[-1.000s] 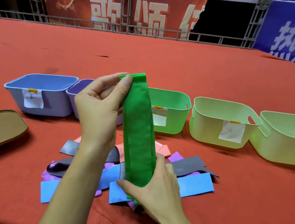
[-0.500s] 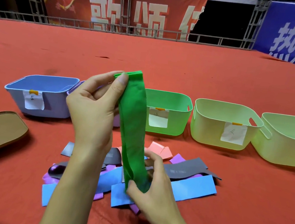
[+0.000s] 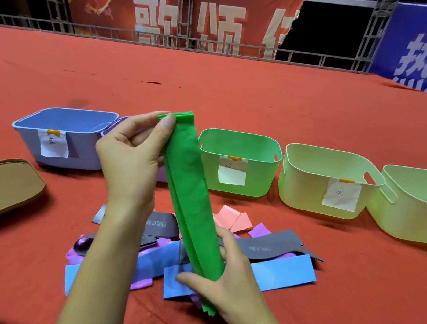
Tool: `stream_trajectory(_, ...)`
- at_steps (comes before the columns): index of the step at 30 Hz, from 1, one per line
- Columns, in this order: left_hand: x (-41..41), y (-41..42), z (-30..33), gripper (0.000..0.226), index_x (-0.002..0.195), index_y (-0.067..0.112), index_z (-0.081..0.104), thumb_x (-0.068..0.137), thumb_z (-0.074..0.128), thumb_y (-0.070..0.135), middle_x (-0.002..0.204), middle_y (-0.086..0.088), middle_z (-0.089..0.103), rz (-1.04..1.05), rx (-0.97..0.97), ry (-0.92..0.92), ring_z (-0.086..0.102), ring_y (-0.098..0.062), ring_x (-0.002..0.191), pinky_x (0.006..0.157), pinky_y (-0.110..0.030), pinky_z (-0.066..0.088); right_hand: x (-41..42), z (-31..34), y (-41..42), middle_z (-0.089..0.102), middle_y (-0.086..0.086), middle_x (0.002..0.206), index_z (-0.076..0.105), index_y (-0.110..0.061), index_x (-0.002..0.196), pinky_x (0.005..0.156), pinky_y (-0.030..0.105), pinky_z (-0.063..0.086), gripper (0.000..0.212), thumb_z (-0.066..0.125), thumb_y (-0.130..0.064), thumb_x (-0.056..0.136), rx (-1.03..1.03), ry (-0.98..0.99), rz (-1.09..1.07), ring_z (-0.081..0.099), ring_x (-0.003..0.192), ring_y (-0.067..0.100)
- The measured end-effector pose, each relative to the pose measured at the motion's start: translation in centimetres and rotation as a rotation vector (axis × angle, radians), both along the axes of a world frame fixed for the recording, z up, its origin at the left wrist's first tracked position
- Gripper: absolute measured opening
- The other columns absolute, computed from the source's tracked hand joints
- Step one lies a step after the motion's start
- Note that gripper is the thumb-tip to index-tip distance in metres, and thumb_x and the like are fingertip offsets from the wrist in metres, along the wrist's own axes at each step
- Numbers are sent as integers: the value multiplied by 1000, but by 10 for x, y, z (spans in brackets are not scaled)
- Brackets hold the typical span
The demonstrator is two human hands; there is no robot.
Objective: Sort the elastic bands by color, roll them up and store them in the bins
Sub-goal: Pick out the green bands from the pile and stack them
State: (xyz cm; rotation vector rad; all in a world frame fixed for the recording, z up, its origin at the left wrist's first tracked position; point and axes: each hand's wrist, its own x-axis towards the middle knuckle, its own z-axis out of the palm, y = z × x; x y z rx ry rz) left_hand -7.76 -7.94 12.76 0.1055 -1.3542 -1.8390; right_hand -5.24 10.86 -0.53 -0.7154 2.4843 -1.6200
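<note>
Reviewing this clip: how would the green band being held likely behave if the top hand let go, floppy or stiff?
Probably floppy: the green band looks thin and creased lengthwise, and stays straight only because the left hand pinches its top and the right hand grips its bottom. It seems light, since a fingertip pinch carries it. The bands lying bent in the pile suggest that it would slump the same way.

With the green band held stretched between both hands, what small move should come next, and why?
Probably start rolling from the bottom: the right hand grips the lower end of the green band, the left hand pinches its top, and it is flat and unrolled, with the green bin just behind.
</note>
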Motion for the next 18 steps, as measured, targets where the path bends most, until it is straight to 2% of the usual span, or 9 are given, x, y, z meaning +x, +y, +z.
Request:
stream_trajectory(3, -5, -6, -5, 13, 105, 10, 79, 94, 82, 18, 89, -6, 82, -10, -9, -29, 75, -22, 86, 71, -34, 59, -2, 1, 7, 75, -18, 117, 48, -50, 140, 98, 37, 58, 92, 100, -41, 64, -11, -35, 45, 71, 110, 6)
stream_trajectory(8, -10, -20, -11, 10, 103, 14, 78, 96, 81, 20, 88, -4, 81, 0, -13, -43, 72, -21, 85, 69, -32, 57, -5, 5, 14, 77, -19, 114, 51, -42, 140, 94, 34, 57, 85, 94, -59, 69, -34, -13, 53, 73, 104, 5)
stream_trajectory(13, -15, -28, -18, 9, 103, 15, 78, 96, 81, 21, 85, 1, 80, 18, 27, -56, 73, -17, 83, 69, -30, 60, -8, 4, 16, 78, -11, 107, 53, -44, 133, 85, 52, 57, 66, 79, -72, 79, -55, 35, 20, 75, 93, 18)
stream_trajectory(15, -16, -32, -21, 7, 102, 16, 77, 97, 79, 19, 83, 4, 79, 15, 82, -58, 73, -14, 83, 71, -29, 60, -10, 3, 18, 78, -14, 109, 55, -45, 132, 89, 51, 58, 58, 80, -64, 84, -58, 25, 6, 75, 96, 13)
stream_trajectory(18, -18, -39, -25, 6, 103, 15, 76, 98, 78, 17, 87, 4, 79, 17, 149, -63, 73, -14, 86, 73, -27, 61, -15, 3, 23, 79, -10, 113, 56, -40, 134, 95, 48, 59, 50, 82, -38, 92, -101, -74, 51, 76, 102, 12)
